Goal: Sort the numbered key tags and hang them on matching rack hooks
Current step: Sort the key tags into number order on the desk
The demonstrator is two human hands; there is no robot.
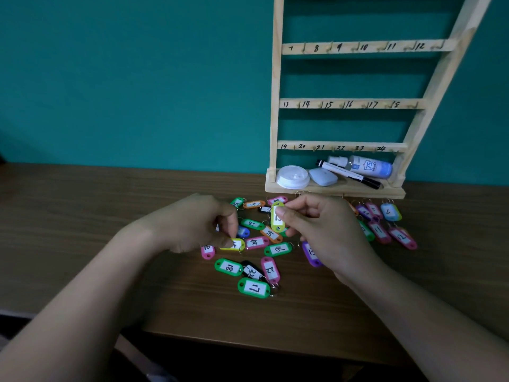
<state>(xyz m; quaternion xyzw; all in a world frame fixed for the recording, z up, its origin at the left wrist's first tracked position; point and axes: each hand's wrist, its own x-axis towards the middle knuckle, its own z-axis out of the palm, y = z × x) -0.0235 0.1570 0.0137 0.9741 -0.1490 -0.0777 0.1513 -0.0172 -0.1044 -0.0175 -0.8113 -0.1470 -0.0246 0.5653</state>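
Several coloured numbered key tags lie in a loose pile (254, 260) on the wooden table, with a second group (385, 221) laid out to the right under the rack. My right hand (322, 232) pinches a yellow-green tag (277, 217) and holds it upright above the pile. My left hand (198, 224) has curled fingers whose tips touch a yellow tag (234, 244) lying on the table. The wooden rack (349, 104) stands against the teal wall; the hooks in view, numbered 7 to 24, are bare.
The rack's base shelf (334, 188) holds a white lid (292, 176), a pale blue case (322, 176), a black marker (349, 173) and a spray bottle (366, 165). The table's front edge (248, 340) runs below the pile.
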